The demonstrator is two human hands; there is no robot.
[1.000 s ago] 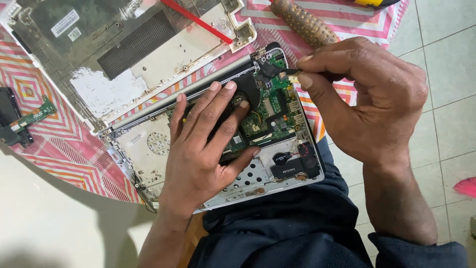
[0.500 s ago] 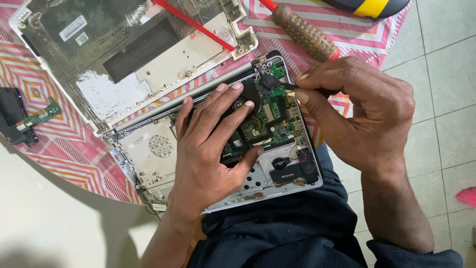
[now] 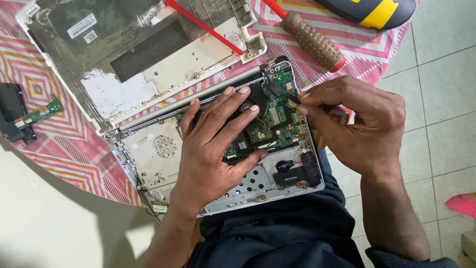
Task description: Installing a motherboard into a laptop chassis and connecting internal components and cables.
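Since a second ago the right hand (image 3: 357, 126) has moved slightly up and now pinches a small black part (image 3: 292, 100) at the green board's (image 3: 277, 129) upper corner, while the left hand (image 3: 215, 149) stays flat, fingers open, pressing the opened laptop (image 3: 158, 164) on the lap.

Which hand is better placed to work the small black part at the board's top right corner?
Right hand: it pinches the black part. Left hand lies flat on the board.
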